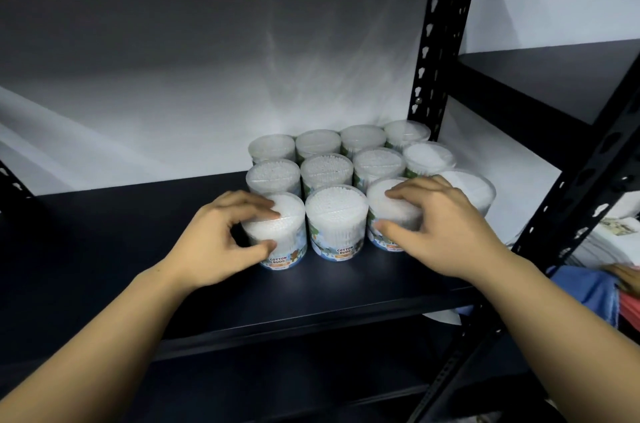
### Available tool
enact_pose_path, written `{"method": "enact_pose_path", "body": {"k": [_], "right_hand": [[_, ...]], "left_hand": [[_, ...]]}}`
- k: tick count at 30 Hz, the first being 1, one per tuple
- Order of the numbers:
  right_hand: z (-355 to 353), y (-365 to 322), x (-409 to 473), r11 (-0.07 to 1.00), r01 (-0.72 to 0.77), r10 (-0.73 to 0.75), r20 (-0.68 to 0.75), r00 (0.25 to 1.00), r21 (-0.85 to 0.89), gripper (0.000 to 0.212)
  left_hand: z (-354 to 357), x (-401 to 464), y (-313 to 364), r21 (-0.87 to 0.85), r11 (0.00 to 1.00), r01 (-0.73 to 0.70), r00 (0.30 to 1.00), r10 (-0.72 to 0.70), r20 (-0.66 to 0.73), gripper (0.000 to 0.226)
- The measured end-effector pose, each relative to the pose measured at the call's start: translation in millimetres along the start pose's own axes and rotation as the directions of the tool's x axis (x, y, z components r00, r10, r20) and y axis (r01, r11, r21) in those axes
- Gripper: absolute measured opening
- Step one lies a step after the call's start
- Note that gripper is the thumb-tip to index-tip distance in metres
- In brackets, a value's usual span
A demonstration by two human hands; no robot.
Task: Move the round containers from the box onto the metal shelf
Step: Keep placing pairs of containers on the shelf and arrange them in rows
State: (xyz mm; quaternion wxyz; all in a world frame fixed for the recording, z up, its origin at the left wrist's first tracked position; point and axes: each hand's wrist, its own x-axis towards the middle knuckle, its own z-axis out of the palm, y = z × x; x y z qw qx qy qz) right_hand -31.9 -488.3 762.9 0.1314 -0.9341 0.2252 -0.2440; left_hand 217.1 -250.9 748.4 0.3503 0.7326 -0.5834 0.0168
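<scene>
Left hand (221,235), fingers over the lid and thumb on the near wall, curled round the front-left cotton bud tub (282,232), probably to seat it at the end of the front row. Middle front tub (336,222) free, touching its neighbours. Right hand (440,225) curled likewise round the front-right tub (393,215), apparently squaring it into line. Behind, two more rows of tubs (327,171) packed tight toward the back corner, likely to save room on the metal shelf (121,249). Box out of view. Far right, folded cloth (585,280).
</scene>
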Motion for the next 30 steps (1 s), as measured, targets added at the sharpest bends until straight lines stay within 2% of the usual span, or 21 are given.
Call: {"method": "enact_pose_path", "body": {"k": [3, 5, 7, 12, 19, 23, 27, 30], "right_hand": [[-7, 14, -5, 0.990, -0.112, 0.101, -0.127, 0.987, -0.082, 0.058], [-9, 21, -9, 0.973, -0.205, 0.191, -0.133, 0.973, -0.107, 0.057], [-9, 26, -10, 0.968, -0.231, 0.220, -0.108, 0.969, -0.100, 0.055], [-12, 34, -10, 0.980, -0.197, 0.195, -0.088, 0.977, -0.011, 0.058], [-12, 32, -11, 0.983, -0.181, 0.181, -0.032, 0.983, 0.007, 0.065], [-12, 17, -21, 0.989, -0.146, 0.147, -0.070, 0.987, 0.014, 0.068], [-4, -18, -38, 0.997, -0.078, 0.078, -0.051, 0.996, 0.003, 0.069], [13, -50, -52, 0.999, -0.030, 0.030, -0.003, 1.000, -0.026, 0.070]], "left_hand": [[4, -4, 1, 0.008, 1.000, 0.006, 1.000, -0.006, -0.013, 0.041], [5, -6, 2, 0.012, 1.000, 0.014, 1.000, -0.013, -0.021, 0.040], [5, -5, 4, 0.014, 1.000, 0.019, 1.000, -0.019, -0.023, 0.040], [3, -4, 6, 0.017, 1.000, 0.025, 1.000, -0.025, -0.011, 0.039], [3, -2, 6, 0.036, 0.999, 0.039, 0.999, -0.039, -0.003, 0.042], [-2, -9, 8, 0.046, 0.999, 0.029, 1.000, -0.028, -0.013, 0.054], [-17, -28, 9, 0.080, 0.993, 0.089, 0.996, -0.087, -0.034, 0.069], [-33, -61, 8, 0.104, 0.977, 0.184, 0.983, -0.181, -0.031, 0.070]]}}
